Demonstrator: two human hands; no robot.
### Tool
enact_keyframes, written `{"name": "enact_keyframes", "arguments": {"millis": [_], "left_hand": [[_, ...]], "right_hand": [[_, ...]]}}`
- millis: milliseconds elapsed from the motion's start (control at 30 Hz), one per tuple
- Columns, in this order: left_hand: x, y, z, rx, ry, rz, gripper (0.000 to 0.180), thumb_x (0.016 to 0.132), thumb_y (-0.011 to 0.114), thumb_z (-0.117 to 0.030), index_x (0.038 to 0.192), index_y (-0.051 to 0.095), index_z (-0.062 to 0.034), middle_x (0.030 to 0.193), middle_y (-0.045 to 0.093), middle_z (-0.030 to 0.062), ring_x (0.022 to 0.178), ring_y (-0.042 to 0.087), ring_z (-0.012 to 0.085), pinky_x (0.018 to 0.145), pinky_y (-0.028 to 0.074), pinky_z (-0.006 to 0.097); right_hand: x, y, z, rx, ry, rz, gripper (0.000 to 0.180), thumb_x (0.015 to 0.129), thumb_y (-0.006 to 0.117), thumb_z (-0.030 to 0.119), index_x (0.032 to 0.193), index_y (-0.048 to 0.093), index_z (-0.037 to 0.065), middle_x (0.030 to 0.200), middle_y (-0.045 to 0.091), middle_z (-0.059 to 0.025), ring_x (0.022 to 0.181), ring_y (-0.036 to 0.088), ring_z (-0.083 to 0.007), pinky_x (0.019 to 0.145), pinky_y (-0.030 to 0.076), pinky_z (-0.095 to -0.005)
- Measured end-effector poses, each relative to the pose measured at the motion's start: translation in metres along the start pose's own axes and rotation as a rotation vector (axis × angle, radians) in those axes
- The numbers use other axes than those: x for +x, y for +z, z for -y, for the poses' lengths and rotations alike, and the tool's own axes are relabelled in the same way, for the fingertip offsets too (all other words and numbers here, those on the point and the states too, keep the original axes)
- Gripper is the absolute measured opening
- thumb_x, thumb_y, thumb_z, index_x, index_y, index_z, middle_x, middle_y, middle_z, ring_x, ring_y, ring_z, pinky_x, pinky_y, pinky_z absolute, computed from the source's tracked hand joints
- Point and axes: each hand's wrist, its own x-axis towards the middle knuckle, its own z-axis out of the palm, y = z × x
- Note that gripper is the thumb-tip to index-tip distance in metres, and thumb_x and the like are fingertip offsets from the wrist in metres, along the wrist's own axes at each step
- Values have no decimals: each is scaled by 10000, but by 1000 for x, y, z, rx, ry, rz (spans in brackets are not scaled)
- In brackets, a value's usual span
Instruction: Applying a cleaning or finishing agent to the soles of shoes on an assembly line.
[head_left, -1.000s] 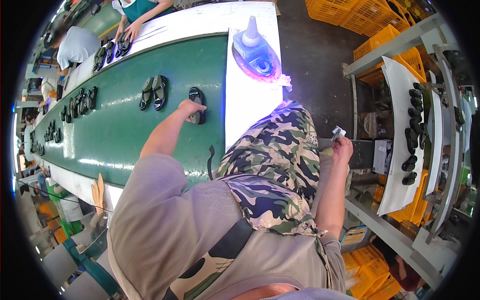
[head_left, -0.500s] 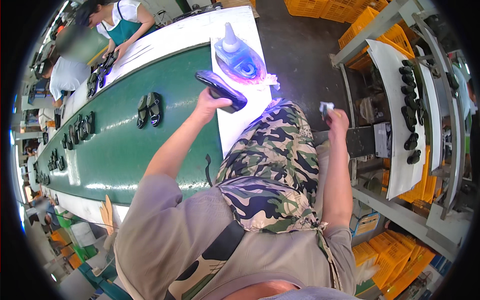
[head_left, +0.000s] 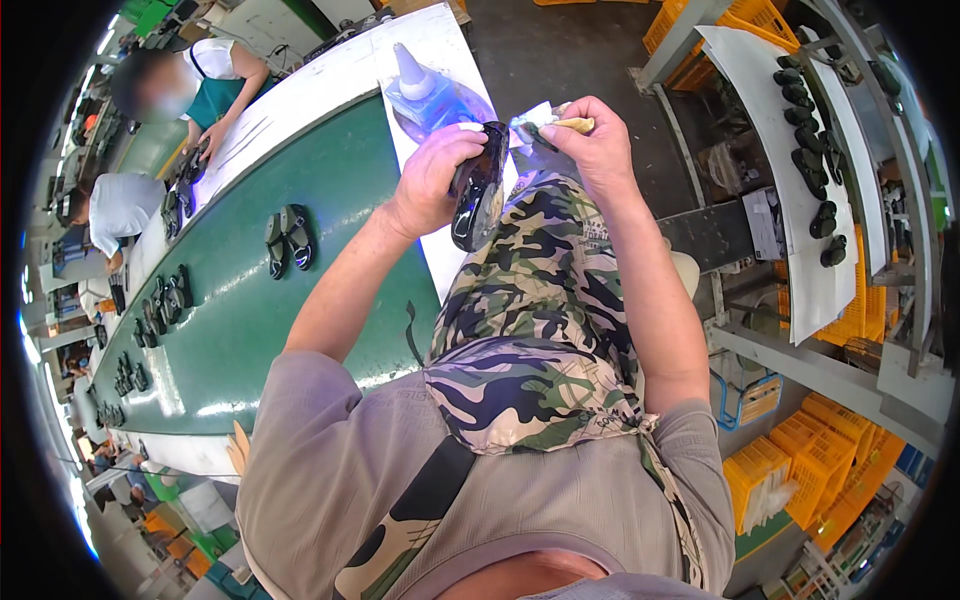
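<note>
Black shoe sole (head_left: 478,190) gripped in left hand (head_left: 432,180), raised above white worktop (head_left: 330,80) edge. Right hand (head_left: 590,145) pinches small brush (head_left: 570,125) touching sole's tip.

The shoe sole (head_left: 478,190) is glossy black, and the cloth (head_left: 530,120) is pale blue-white; the brush handle (head_left: 578,125) is tan. The conveyor belt (head_left: 250,320) is deep green between white edges (black soles (head_left: 288,238) dotted along it), the crates (head_left: 770,480) orange-yellow, the trousers (head_left: 540,310) camouflage in green, black and cream
</note>
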Motion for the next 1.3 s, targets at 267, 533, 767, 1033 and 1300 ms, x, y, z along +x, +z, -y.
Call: {"name": "enact_keyframes", "arguments": {"millis": [267, 533, 767, 1033, 1300], "left_hand": [[5, -2, -5, 21, 58, 7, 552, 622, 798, 41, 1115, 556, -14, 1143, 642, 167, 1033, 641, 372, 915, 524, 445], [0, 4, 1, 85, 39, 13, 562, 622, 782, 49, 1127, 542, -9, 1133, 639, 172, 1030, 638, 384, 909, 522, 452], [-5, 11, 2, 97, -84, 54, 520, 651, 730, 79, 1122, 531, -17, 1081, 634, 175, 1001, 628, 380, 879, 514, 447], [-7, 10, -3, 65, -333, 303, 497, 641, 726, 24, 1096, 530, -19, 1006, 619, 186, 943, 618, 403, 810, 514, 454], [7, -10, -11, -384, -654, 677, 646, 546, 861, -138, 1115, 587, -2, 917, 679, 142, 927, 660, 274, 851, 515, 377]], "right_hand": [[7, 7, -1, -184, -36, -12, 174, 786, 771, 25, 822, 601, 32, 828, 636, -11, 720, 576, -66, 620, 475, -235], [-12, 10, 4, 144, 138, 153, 179, 794, 759, 11, 871, 599, 37, 832, 635, -25, 729, 589, -93, 644, 476, -249], [-23, 11, 20, 185, 155, 181, 186, 792, 760, 13, 873, 595, 41, 838, 631, -26, 736, 587, -93, 655, 475, -243], [-26, 10, 43, -40, 39, 174, 192, 791, 769, 28, 838, 584, 48, 848, 620, -19, 750, 575, -75, 653, 475, -226], [-21, 10, 50, -142, -27, 171, 205, 792, 761, 19, 819, 559, 37, 907, 623, -42, 766, 586, -84, 672, 492, -234]]}}
